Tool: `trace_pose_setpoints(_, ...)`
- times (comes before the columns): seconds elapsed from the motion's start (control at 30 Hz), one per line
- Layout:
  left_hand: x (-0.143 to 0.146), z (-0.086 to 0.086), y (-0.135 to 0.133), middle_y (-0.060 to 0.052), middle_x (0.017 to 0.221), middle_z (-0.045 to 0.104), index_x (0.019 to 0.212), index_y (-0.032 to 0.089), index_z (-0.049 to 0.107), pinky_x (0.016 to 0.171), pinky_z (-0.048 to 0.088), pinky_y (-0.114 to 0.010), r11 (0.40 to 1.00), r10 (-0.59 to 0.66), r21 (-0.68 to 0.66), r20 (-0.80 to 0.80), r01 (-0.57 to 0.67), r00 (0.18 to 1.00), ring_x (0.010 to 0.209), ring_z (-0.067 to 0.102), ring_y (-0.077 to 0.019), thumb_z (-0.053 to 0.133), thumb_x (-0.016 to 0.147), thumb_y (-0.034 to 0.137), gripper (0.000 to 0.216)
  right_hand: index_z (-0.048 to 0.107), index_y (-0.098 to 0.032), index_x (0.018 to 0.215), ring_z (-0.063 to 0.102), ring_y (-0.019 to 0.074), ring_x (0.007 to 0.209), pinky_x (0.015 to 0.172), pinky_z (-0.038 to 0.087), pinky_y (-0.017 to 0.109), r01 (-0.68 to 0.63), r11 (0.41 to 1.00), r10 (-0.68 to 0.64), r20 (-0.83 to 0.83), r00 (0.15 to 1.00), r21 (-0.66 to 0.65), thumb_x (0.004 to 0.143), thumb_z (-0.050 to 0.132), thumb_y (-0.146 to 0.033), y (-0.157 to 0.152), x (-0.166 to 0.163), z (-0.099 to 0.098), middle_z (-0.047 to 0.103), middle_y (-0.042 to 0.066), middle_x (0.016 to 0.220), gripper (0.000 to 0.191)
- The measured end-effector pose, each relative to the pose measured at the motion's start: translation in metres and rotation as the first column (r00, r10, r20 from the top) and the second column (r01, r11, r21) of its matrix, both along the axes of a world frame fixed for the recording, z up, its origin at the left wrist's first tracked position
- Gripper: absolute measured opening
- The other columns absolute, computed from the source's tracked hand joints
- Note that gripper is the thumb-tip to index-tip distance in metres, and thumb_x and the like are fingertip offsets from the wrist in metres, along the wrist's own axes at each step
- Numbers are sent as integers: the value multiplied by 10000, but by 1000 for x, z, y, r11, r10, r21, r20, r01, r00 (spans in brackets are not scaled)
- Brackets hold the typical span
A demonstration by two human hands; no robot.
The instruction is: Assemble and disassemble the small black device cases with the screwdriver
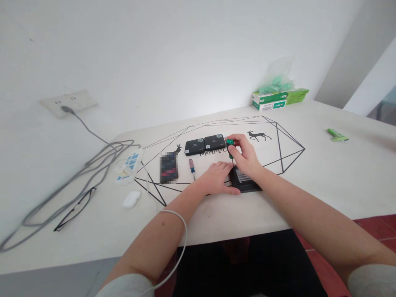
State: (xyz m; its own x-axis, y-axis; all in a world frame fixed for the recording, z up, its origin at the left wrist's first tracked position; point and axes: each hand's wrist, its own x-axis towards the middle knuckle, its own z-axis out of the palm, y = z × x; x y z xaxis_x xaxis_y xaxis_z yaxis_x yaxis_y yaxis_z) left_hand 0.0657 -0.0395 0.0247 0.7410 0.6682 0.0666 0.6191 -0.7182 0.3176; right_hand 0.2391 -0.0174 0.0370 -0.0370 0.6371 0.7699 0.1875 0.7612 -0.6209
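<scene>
My right hand point(245, 156) is closed round the green handle of a small screwdriver point(230, 147), held upright with its tip down on a small black device point(246, 181) lying on the white table point(324, 173). My left hand point(218, 178) rests on the table at the device's left edge, fingers curled against it and thumb along its near side. Two more black devices point(205, 144) lie side by side just beyond. A second screwdriver with a red and blue handle point(192, 166) lies to the left of my left hand.
A blurred dark object point(168, 167) lies left of the red screwdriver. Further left are a power strip point(130, 166) with grey cables point(77, 181), a white earbud case point(131, 199) and glasses point(74, 209). Green boxes point(278, 98) stand at the back, a green item point(337, 135) at right.
</scene>
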Motion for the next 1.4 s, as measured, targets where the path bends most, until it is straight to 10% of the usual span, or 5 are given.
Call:
trace_pose_setpoints(0.8, 0, 0, 0, -199, 1485, 571, 1501, 198, 468, 1128, 386, -584, 1000, 2, -10, 3, -2, 1000, 1348, 518, -438, 673, 783, 859, 998, 560, -265, 1130, 578, 201, 867, 790, 548, 409, 141, 988, -141, 5, 990, 56, 884, 736, -321, 3, -1, 1, 584, 50, 1051, 309)
trace_pose_setpoints(1.4, 0, 0, -1, -200, 1457, 584, 1445, 184, 508, 1150, 383, -576, 1000, 11, -13, 4, -11, 1000, 1367, 512, -425, 689, 777, 851, 961, 576, -273, 1286, 702, 222, 986, 872, 588, 450, -56, 996, 57, 12, 998, -73, 986, 505, -249, -1, 3, -2, 745, 63, 1134, 309)
